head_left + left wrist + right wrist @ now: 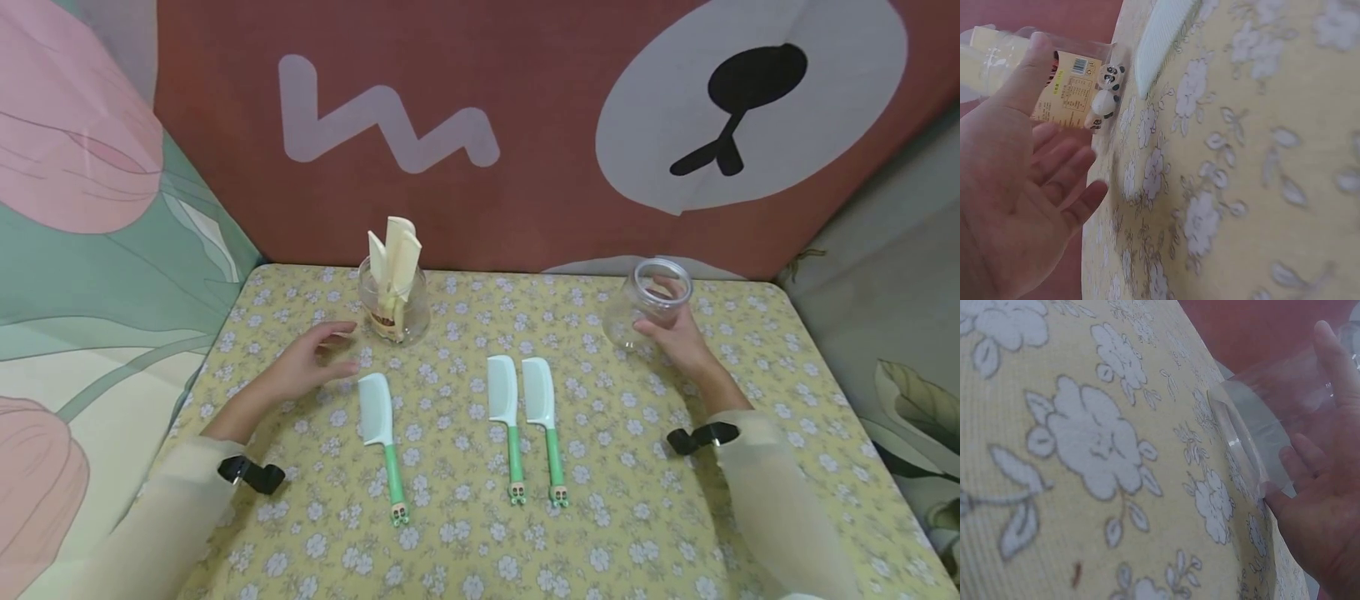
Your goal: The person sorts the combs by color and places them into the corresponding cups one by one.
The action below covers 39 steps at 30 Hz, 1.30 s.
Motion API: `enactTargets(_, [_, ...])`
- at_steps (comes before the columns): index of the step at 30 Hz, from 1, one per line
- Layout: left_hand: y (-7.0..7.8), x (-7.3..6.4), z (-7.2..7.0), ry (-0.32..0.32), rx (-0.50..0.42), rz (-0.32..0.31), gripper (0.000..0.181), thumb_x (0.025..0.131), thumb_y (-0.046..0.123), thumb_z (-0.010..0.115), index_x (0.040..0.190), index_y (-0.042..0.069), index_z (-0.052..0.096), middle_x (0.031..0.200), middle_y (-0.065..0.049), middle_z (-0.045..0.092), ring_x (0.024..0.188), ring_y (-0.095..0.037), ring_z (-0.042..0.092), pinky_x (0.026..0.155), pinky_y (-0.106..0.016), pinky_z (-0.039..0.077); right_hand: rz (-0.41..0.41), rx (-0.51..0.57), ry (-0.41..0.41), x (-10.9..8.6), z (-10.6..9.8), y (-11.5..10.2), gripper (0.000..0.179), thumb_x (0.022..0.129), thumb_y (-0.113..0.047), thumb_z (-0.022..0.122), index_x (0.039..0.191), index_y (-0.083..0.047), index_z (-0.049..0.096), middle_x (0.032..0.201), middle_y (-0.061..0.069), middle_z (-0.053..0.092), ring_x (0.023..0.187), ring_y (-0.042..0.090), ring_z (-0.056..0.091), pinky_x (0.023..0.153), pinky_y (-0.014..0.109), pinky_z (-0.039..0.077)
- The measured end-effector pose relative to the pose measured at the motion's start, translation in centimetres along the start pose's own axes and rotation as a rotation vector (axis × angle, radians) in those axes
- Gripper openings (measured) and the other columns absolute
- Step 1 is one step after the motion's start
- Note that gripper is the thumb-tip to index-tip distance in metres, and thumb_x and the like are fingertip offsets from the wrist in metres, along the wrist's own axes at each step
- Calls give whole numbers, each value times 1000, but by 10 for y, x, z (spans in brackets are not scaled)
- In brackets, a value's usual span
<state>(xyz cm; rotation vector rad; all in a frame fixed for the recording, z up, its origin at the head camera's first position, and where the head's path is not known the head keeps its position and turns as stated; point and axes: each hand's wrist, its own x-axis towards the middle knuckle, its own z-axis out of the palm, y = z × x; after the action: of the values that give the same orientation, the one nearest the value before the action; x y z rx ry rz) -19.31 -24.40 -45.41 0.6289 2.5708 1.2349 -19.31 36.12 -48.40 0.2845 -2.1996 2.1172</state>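
My left hand [318,357] is relaxed, fingers apart, just left of a clear jar [417,321]. Several flat cream pieces shaped like comb heads [402,265] stick up out of that jar. In the left wrist view its yellow label [1066,94] shows a barcode and pandas, overlapped by my thumb. On the right, my right hand [684,337] grips a second clear jar [621,319] round its side, thumb in front and fingers behind. The right wrist view shows this jar [1244,434] see-through, its base close over the cloth.
Three pale combs with green handles lie on the flowered tablecloth: one comb [378,408] left of centre, a middle comb [504,387] and another comb [540,392] beside it. A red-brown printed backdrop [525,225] stands behind the table, with printed curtains at both sides.
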Motion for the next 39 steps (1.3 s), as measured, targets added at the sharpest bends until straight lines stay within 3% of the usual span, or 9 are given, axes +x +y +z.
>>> enactTargets(4, [-2,-8,3,-61,23,59,57,90,9,78,140,-5,53,132,-24,59,112,-38,60,89,-51,51,-11,13,-2,0,-1,1,79,94,15,61,157,-8,21,140,-5,49,128,24,52,94,19,51])
enactTargets(9, [-3,-9,9,-157,16,82,59,86,12,83,137,-4,57,123,-18,60,102,-29,56,82,-36,49,-6,18,-1,0,-1,3,78,94,15,61,157,-9,22,140,-5,49,130,27,50,94,18,51])
enactTargets(14, [-3,-6,15,-214,94,54,62,81,19,88,133,1,61,120,-12,56,105,-23,51,89,-37,47,-4,17,-5,0,0,4,79,94,15,61,158,-8,20,140,-5,49,129,28,50,93,18,51])
enactTargets(23, [5,-1,22,-239,192,26,50,79,19,90,119,6,62,116,-12,51,104,-26,52,91,-43,48,1,-3,-4,0,0,2,81,93,15,61,158,-7,18,140,-5,47,133,28,47,95,17,50])
enactTargets(31, [10,5,16,-313,103,-36,45,81,13,88,110,4,55,107,-11,48,98,-24,44,85,-36,42,12,-8,-1,-1,1,1,81,94,15,61,159,-7,17,142,-4,45,139,36,39,96,17,49])
enactTargets(39, [0,5,5,-348,-124,19,31,88,7,80,104,0,54,95,-9,62,87,-23,56,76,-29,47,26,-36,9,-1,1,1,82,95,12,61,160,-12,18,146,1,42,135,31,45,96,17,49])
